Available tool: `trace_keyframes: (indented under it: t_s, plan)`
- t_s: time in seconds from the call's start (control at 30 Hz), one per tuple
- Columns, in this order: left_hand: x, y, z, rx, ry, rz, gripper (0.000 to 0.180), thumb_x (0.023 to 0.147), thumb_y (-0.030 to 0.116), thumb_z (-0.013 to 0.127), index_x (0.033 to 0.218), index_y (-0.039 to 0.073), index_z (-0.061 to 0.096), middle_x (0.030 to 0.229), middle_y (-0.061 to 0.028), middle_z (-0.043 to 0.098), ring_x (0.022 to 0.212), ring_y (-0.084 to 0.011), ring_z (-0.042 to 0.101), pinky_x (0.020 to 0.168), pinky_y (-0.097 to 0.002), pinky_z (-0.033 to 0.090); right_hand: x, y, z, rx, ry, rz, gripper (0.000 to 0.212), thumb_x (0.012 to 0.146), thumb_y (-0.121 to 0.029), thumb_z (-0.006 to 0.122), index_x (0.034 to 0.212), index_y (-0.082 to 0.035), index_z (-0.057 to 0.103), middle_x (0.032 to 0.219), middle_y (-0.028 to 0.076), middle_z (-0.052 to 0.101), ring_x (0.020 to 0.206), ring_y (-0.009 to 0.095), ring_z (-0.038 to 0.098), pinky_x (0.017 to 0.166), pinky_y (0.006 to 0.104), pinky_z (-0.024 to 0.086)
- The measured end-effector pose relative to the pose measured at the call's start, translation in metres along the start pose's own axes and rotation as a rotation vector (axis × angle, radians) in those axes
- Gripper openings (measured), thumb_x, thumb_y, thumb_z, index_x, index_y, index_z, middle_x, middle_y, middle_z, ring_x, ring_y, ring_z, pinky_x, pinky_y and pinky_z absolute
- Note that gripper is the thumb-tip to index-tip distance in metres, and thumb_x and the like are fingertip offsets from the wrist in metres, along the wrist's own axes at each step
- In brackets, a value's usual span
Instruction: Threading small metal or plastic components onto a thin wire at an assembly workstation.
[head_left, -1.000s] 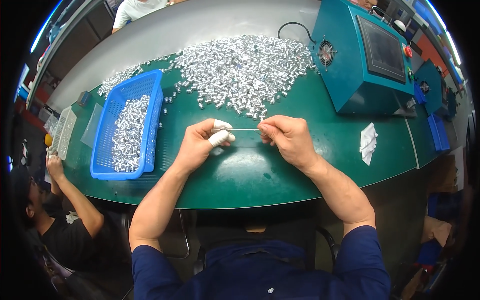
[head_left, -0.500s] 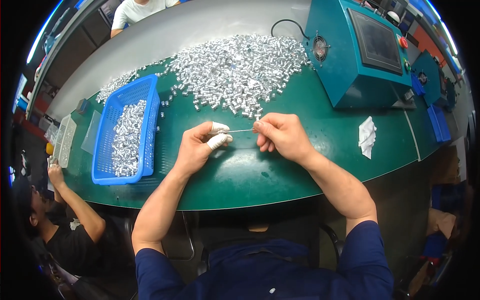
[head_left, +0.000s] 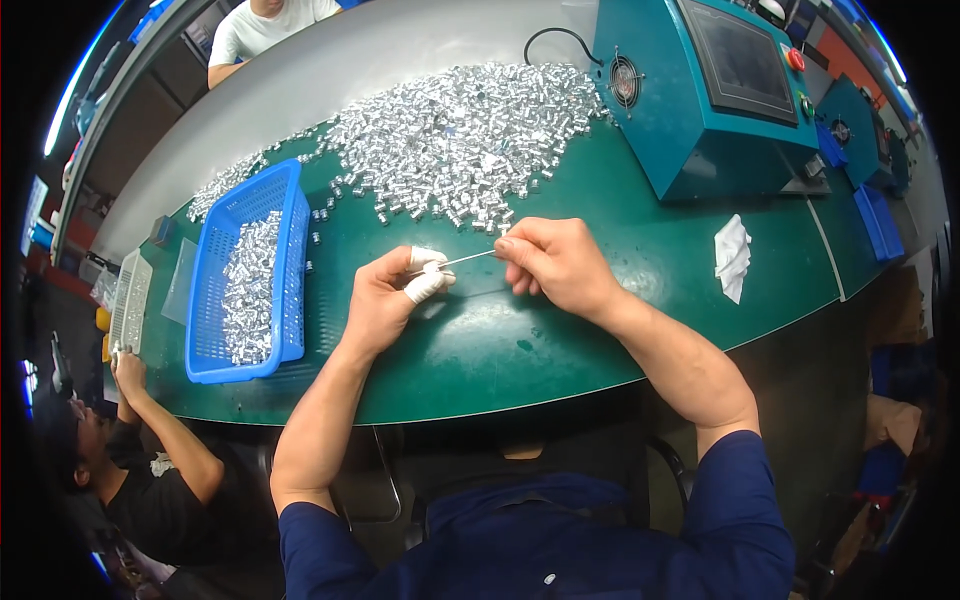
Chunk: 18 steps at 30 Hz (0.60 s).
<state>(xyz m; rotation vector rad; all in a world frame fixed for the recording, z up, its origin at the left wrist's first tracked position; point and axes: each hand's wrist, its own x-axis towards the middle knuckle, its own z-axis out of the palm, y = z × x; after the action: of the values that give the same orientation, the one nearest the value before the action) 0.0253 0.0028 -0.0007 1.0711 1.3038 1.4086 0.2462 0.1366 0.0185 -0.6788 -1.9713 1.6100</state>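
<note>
My right hand [head_left: 565, 268] pinches one end of a thin metal rod [head_left: 470, 259] between thumb and forefinger, its other fingers curled in. The rod slants down leftward to my left hand [head_left: 383, 300], whose thumb and forefinger wear white coverings and close around the rod's far end. Whatever small piece those fingertips hold is mostly hidden. Both hands are above the green table mat [head_left: 480, 350]. Just beyond them spreads a large heap of small silver metal cylinders [head_left: 460, 140]. A blue plastic basket [head_left: 293, 275] with more such cylinders stands left of my left hand.
A teal machine [head_left: 680, 140] with a dark screen stands at the right. A crumpled white cloth [head_left: 733, 258] lies before it. At far left a person in black [head_left: 165, 490] touches a pale tray [head_left: 130, 300]; another person in white [head_left: 270, 35] sits across the table.
The rod was nearly level and now tilts, its right end higher. My left fingers are still closed and my right hand still holds the rod. The whole view has shifted slightly.
</note>
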Motion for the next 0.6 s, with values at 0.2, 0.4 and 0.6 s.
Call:
trace_keyframes:
  t_s: [0.2, 0.4, 0.6]
  plan:
    - [0.002, -0.001, -0.001, 0.127, 0.062, 0.080, 0.016, 0.095, 0.005, 0.069, 0.110, 0.000, 0.070, 0.096, -0.0106, 0.075, 0.085, -0.0142, 0.071, 0.075, -0.0267, 0.057, 0.006, 0.011, 0.008, 0.293, -0.053, 0.124, 0.018, 0.101, -0.020, 0.065, 0.103, -0.003, 0.071, 0.070, 0.004, 0.067, 0.058, 0.010, 0.064, 0.050, 0.0226, 0.049]
    - [0.004, 0.000, -0.007, -0.035, -0.015, 0.002, 0.018, 0.094, 0.005, 0.071, 0.111, -0.002, 0.069, 0.096, -0.0096, 0.075, 0.089, -0.0148, 0.071, 0.079, -0.0275, 0.057, 0.004, 0.011, 0.005, -0.213, 0.093, -0.482, 0.018, 0.099, -0.020, 0.068, 0.104, -0.003, 0.072, 0.070, 0.004, 0.067, 0.058, 0.011, 0.065, 0.050, 0.0229, 0.050]
    - [-0.001, 0.001, 0.006, 0.204, 0.017, 0.073, 0.019, 0.094, 0.004, 0.071, 0.112, -0.001, 0.069, 0.097, -0.0090, 0.075, 0.090, -0.0149, 0.072, 0.080, -0.0284, 0.058, 0.007, 0.011, -0.002, 0.304, -0.174, 0.297, 0.023, 0.098, -0.023, 0.068, 0.104, -0.001, 0.072, 0.071, 0.004, 0.069, 0.058, 0.011, 0.065, 0.050, 0.0229, 0.049]
